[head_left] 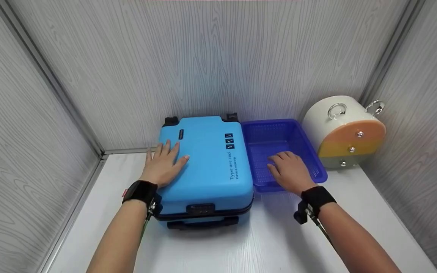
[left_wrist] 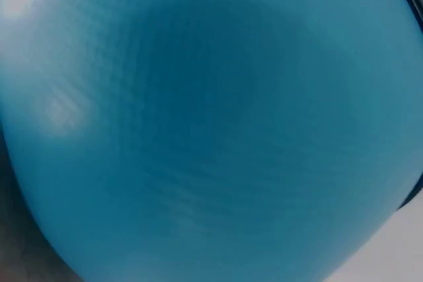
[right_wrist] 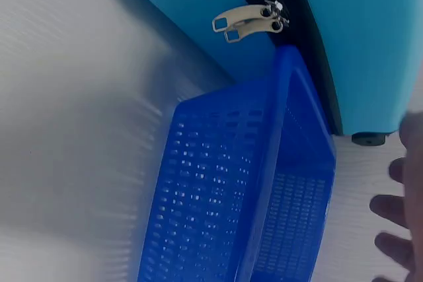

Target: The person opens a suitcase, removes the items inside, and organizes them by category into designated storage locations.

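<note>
**On the white surface: two flat hands, a closed case and a basket**

At centre lies the blue suitcase (head_left: 207, 163), lid up and zipped, its zipper pulls (right_wrist: 250, 19) together on the side facing the blue basket (head_left: 309, 151), which sits touching it at 3 o'clock. The left hand (head_left: 163, 165) rests palm-down on the lid's 9 o'clock edge, fingers (head_left: 169, 148) spread wide and holding nothing, apparently steadying the case. The right hand (head_left: 290, 170) reaches into the basket, fingers loosely extended and gripping nothing visible. Both forearms extend forward from 6 o'clock. A cream drum-shaped container (head_left: 341, 131) stands at 2 o'clock.
</note>
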The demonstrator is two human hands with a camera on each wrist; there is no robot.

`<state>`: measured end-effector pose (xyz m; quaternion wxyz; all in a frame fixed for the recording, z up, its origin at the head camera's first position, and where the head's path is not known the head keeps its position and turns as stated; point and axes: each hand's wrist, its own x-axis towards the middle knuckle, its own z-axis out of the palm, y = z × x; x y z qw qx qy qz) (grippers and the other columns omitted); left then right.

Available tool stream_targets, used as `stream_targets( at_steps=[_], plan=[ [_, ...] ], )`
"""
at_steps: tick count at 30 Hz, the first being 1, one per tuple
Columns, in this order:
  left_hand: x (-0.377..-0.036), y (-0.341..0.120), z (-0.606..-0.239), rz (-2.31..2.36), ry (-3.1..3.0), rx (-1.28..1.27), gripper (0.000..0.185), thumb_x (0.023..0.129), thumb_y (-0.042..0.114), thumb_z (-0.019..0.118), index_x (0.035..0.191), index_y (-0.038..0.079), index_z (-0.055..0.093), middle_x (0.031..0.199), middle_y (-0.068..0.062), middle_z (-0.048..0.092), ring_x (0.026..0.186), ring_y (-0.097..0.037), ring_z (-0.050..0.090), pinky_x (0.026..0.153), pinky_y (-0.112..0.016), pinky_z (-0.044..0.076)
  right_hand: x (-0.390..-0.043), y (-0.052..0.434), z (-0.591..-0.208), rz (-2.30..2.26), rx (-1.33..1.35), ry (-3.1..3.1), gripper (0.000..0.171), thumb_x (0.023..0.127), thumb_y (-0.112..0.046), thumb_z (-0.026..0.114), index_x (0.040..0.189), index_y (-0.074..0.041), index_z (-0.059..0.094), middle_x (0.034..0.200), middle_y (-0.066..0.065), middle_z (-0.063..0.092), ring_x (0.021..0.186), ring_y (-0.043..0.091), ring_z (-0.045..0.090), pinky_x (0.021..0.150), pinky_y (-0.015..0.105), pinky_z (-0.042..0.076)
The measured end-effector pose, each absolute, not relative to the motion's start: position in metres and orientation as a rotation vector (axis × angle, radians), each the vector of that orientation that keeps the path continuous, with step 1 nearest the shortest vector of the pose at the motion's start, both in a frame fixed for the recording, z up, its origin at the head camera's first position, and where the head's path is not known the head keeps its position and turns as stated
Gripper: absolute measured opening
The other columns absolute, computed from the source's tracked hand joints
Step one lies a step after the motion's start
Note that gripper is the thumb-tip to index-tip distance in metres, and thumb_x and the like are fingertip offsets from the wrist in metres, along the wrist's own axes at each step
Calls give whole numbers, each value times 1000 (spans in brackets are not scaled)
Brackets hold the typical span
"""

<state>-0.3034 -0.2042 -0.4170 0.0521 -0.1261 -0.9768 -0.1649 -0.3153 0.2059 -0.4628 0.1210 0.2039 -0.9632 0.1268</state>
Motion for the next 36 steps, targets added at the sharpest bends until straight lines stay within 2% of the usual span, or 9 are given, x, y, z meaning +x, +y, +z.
stream_targets(
  at_steps=[3,7,11,14,17,21,28,36],
  plan=[
    [-294,-189,-409,-431,-2945,-448,75,107,58,37,163,9,25,168,-19,18,154,-41,14,120,-65,2,-304,199,-468,491,623,-2740,22,104,-21,58,110,-8,74,104,7,70,102,29,64,90,49,52],
    [-269,-153,-404,-314,-2932,-604,80,104,65,37,164,15,23,169,-11,18,155,-33,15,122,-60,4,-282,188,-489,633,614,-2773,16,98,-17,62,96,-13,78,89,-4,70,87,19,67,78,44,55],
    [-248,-119,-415,-172,-2913,-755,90,98,75,39,165,19,22,170,-7,16,156,-29,13,123,-57,3,-269,174,-520,781,521,-2848,18,96,-16,65,106,-12,79,97,0,75,88,20,70,79,45,56],
    [-244,-107,-430,-101,-2876,-792,97,93,79,45,165,19,23,169,-8,18,156,-29,14,123,-56,7,-266,165,-538,959,402,-2870,25,97,-15,65,120,-9,74,111,7,75,95,24,71,83,46,57],
    [-246,-104,-443,-87,-2848,-776,101,89,80,52,165,18,24,169,-10,21,155,-30,17,123,-56,10,-264,158,-548,1165,279,-2846,28,98,-16,66,124,-8,71,114,8,73,101,25,69,87,47,56],
    [-246,-103,-452,-109,-2807,-754,104,87,79,56,164,16,27,167,-11,25,154,-31,21,123,-55,15,-263,152,-555,1403,171,-2756,24,99,-16,65,121,-7,72,108,5,73,99,22,68,89,44,56],
    [-246,-104,-454,-114,-2781,-757,102,89,79,54,163,14,29,166,-12,28,153,-32,23,123,-54,17,-262,148,-561,1498,53,-2652,12,98,-14,67,108,-10,73,97,0,72,87,17,66,77,37,56],
    [-245,-103,-453,-100,-2782,-760,101,89,79,54,163,14,30,166,-12,29,153,-32,24,122,-54,18,-259,155,-563,1346,176,-2584,10,98,-15,70,105,-13,77,91,-6,67,80,11,58,70,31,50]
  ],
)
